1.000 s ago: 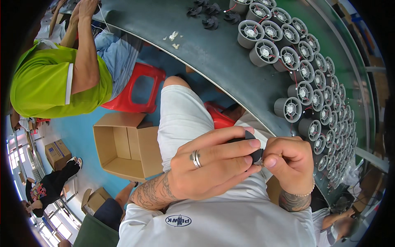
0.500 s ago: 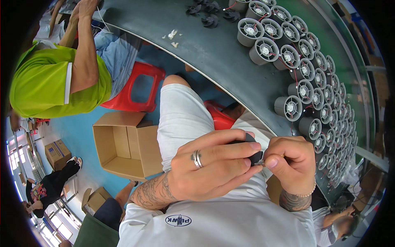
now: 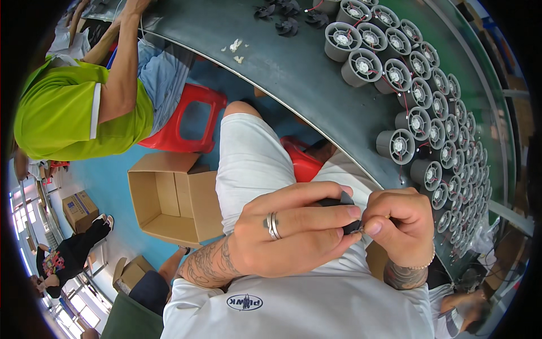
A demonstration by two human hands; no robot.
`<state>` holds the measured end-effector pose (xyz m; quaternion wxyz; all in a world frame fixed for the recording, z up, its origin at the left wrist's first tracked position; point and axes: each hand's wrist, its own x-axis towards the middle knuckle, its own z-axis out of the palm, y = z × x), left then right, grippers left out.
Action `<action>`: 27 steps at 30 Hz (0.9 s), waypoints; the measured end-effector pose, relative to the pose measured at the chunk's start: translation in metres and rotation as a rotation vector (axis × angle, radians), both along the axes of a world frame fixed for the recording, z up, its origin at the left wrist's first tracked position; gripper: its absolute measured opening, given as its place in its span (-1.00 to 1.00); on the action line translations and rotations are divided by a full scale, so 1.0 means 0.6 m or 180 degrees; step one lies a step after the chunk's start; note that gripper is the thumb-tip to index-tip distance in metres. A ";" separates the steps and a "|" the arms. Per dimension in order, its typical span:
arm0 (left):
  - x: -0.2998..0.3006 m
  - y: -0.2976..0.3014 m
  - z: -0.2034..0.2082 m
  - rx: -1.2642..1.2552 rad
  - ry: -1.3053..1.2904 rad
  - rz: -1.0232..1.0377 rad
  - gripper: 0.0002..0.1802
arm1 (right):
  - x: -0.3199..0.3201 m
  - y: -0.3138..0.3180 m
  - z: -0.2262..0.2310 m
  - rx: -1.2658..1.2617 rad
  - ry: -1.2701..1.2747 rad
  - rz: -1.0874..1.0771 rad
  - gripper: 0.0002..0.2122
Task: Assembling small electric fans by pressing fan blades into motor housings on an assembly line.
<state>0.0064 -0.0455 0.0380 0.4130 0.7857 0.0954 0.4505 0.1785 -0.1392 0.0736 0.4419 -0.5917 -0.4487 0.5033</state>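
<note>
My left hand (image 3: pixel 293 229), with a ring on one finger, is closed around a small black fan impeller (image 3: pixel 345 199) above my lap. Its fingers cover most of the impeller; one pointed blade sticks up between them. At the impeller's edge my right hand (image 3: pixel 400 226) is closed in a pinch, thumb against finger. Whatever lies between those fingertips is too small to make out. The two hands' fingertips almost meet there.
Rows of grey round fan housings (image 3: pixel 395 146) with red wires fill the table's right side. Several black impellers (image 3: pixel 287 26) and pale scraps (image 3: pixel 235 45) lie farther left. An open cardboard box (image 3: pixel 169 198) stands on the floor. A person in a green shirt (image 3: pixel 73 113) sits left.
The impeller has turned slightly in my left hand, and a blade now points up between the fingers. My right hand keeps its pinch in nearly the same place.
</note>
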 end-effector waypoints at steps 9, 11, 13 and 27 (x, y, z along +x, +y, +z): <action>0.002 -0.006 0.000 0.0031 -0.0051 -0.0063 -0.65 | 0.017 -0.006 -0.001 0.0122 0.0095 0.0336 -0.90; 0.003 -0.009 0.000 -0.0021 -0.0039 -0.0119 -0.66 | 0.018 -0.008 -0.001 0.0162 0.0090 0.0330 -0.90; 0.005 -0.010 0.000 -0.0039 -0.0067 -0.0135 -0.67 | 0.019 -0.010 -0.001 0.0168 0.0098 0.0346 -0.91; 0.009 -0.017 0.003 -0.0170 -0.0130 -0.0253 -0.68 | 0.018 -0.018 -0.004 0.0363 0.0079 0.0233 -0.75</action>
